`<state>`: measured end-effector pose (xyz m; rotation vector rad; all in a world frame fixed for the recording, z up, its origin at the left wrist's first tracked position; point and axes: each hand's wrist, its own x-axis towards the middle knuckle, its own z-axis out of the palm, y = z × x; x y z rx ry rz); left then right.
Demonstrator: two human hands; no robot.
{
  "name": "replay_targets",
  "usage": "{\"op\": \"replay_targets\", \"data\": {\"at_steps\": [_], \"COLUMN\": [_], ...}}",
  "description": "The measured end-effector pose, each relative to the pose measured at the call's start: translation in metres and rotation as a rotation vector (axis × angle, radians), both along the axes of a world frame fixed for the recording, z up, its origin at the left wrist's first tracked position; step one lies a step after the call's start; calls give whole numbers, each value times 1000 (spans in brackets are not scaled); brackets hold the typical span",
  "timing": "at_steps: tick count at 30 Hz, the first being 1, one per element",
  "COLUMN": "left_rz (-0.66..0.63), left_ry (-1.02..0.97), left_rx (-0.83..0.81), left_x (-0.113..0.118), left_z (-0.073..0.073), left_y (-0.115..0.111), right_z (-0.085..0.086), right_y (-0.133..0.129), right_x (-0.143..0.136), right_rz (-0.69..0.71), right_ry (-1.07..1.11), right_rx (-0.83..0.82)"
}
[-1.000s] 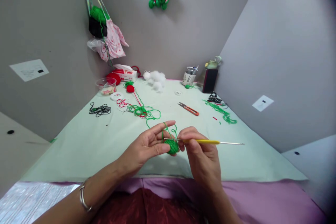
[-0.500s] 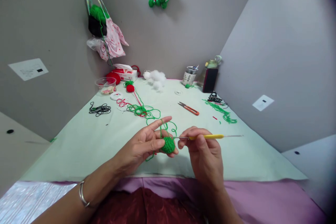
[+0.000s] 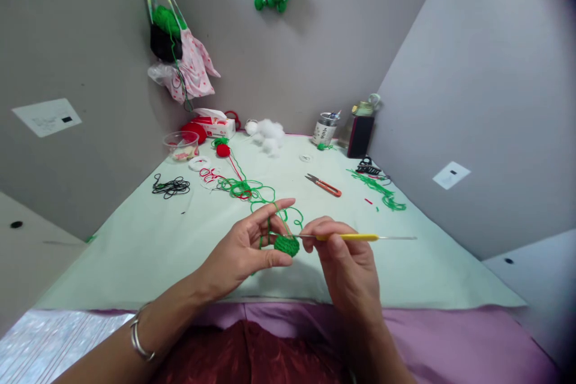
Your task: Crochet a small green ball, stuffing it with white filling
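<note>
My left hand (image 3: 249, 249) is closed on a small green crochet piece (image 3: 287, 246), with the thumb below it. Green yarn (image 3: 272, 222) runs over its raised index finger and down to the piece. My right hand (image 3: 346, 264) grips a crochet hook (image 3: 351, 237) by its yellow handle, with a thin metal shaft at each end. The hook's left shaft reaches the upper edge of the green piece; whether its tip is inside a stitch I cannot tell. Behind the hands, loose green yarn (image 3: 243, 188) lies tangled on the table, with some red strands among it.
Orange-handled thread snips (image 3: 323, 185) lie beyond my right hand. Black cord (image 3: 171, 186) and a clear tub (image 3: 181, 147) are at left. White stuffing (image 3: 269, 133), a tin of pens (image 3: 324, 129) and a dark phone-like slab (image 3: 360, 137) stand at the back. Cut green strands (image 3: 382, 192) lie at right.
The green piece has tilted in my left hand, and its thumb has moved lower, beneath it. My right hand and the hook have shifted slightly left, the shaft now across the piece's top.
</note>
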<state>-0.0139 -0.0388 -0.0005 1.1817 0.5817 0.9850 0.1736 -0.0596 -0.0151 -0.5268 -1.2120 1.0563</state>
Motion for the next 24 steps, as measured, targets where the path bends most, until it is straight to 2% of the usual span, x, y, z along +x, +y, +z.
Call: {"op": "replay_targets", "data": {"at_steps": [4,12,17,24], "left_rz": [14,2,34,74], "left_ry": [13,61,106,137], "left_rx": [21,97,130,233], "left_x": [3,6,6,4], "left_z": [-3,-1,3,2], "left_y": [-1,-1,-1,-1], "right_z": [-6,-1,-8,-4], "right_y": [-1,-5,-4,1], "right_x": [-1,9,9,3], "right_rz": [-80,-154,-144,8], "right_ry": [-174,-392,-265,38], "right_rx": [102,179,161,-39]}}
